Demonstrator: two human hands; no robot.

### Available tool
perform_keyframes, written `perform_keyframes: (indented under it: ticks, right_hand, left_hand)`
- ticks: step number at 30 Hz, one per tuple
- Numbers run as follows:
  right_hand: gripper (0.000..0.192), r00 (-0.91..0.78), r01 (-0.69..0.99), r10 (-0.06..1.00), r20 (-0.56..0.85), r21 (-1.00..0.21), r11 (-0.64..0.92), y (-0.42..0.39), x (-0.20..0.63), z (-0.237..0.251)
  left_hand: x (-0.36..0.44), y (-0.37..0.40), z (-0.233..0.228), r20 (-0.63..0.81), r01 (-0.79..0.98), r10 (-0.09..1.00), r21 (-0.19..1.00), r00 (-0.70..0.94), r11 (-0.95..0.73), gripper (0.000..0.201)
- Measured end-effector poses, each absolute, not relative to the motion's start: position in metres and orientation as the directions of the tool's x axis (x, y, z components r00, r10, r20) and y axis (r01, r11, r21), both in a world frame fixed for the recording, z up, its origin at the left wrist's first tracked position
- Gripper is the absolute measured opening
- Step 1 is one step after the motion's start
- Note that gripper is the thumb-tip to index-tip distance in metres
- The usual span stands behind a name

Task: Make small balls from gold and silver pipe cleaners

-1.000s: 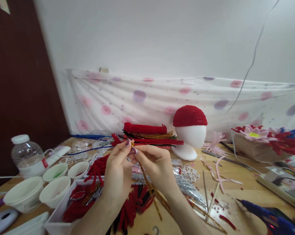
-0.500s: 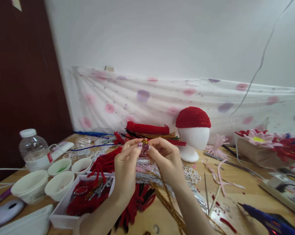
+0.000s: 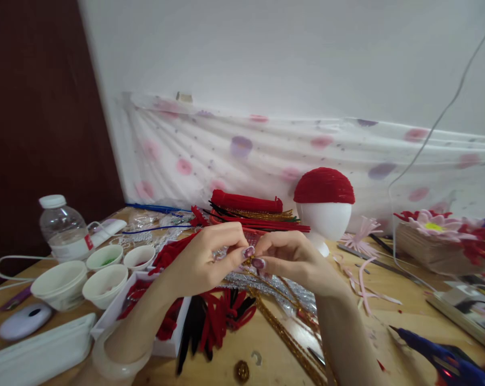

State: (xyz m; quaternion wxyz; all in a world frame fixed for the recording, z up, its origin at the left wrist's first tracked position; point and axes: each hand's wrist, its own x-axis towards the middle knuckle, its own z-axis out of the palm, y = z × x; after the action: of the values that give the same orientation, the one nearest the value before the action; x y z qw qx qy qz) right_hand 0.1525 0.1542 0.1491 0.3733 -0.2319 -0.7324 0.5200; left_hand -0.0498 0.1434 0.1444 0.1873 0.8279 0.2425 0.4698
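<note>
My left hand [image 3: 210, 260] and my right hand [image 3: 296, 262] meet above the middle of the table. Their thumbs and fingertips pinch a small gold tinsel pipe cleaner piece [image 3: 248, 261], mostly covered by the fingers. Gold strands trail from the right hand's side down toward the table's front. Below the hands lies a bundle of silver tinsel stems [image 3: 278, 289]. Nearer to me, a tight gold coil [image 3: 241, 371] rests on the wood. A bunch of red and black fuzzy loops [image 3: 218, 321] spreads left of it.
A white foam head [image 3: 325, 220] wears a red cap [image 3: 324, 185] at the back. On the left are a bottle [image 3: 65, 230], several white bowls [image 3: 59, 287] and a white box [image 3: 174, 343]. A blue glue gun [image 3: 431, 351] lies at the front right, near pink fuzzy flowers [image 3: 433, 226].
Both hands have come lower and a little to the right, with the wrists turned so the fingertips face each other. The view has tilted down, bringing the gold coil fully into sight.
</note>
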Motion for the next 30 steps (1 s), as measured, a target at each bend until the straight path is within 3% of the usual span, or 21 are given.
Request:
perform_keyframes:
  ticks: [3, 7, 13, 16, 20, 23, 26, 30]
  right_hand:
    - [0.011, -0.494, -0.125, 0.805, 0.329, -0.943, 0.309, 0.156, 0.146, 0.149]
    - [0.016, -0.309, -0.247, 0.874, 0.375, -0.919, 0.307, 0.153, 0.124, 0.143]
    - [0.015, -0.108, -0.415, 0.906, 0.409, -0.847, 0.333, 0.146, 0.09, 0.127]
    - [0.015, -0.168, -0.373, 0.897, 0.409, -0.869, 0.326, 0.149, 0.098, 0.13]
    - [0.014, -0.366, -0.24, 0.86, 0.355, -0.929, 0.281, 0.155, 0.126, 0.142]
    - [0.012, -0.468, -0.165, 0.831, 0.302, -0.953, 0.254, 0.156, 0.14, 0.146]
    - [0.013, -0.492, -0.163, 0.826, 0.273, -0.962, 0.221, 0.156, 0.142, 0.146]
    - [0.017, -0.408, -0.311, 0.873, 0.268, -0.939, 0.143, 0.151, 0.127, 0.142]
  left_hand:
    - [-0.042, 0.143, 0.139, 0.783, 0.238, 0.564, 0.514, 0.261, -0.824, 0.03]
    - [-0.03, 0.142, 0.13, 0.888, 0.318, 0.46, 0.438, -0.008, -0.841, 0.028]
    - [-0.016, 0.141, 0.116, 0.878, 0.363, 0.368, 0.465, -0.305, -0.808, 0.028]
    - [-0.022, 0.14, 0.121, 0.863, 0.326, 0.462, 0.506, -0.206, -0.799, 0.029]
    - [-0.041, 0.14, 0.136, 0.803, 0.331, 0.557, 0.477, 0.213, -0.814, 0.03]
    - [-0.048, 0.142, 0.141, 0.72, 0.3, 0.579, 0.495, 0.383, -0.815, 0.032]
    - [-0.043, 0.143, 0.138, 0.774, 0.304, 0.554, 0.472, 0.306, -0.827, 0.032]
    - [-0.029, 0.141, 0.128, 0.89, 0.347, 0.452, 0.407, 0.058, -0.845, 0.03]
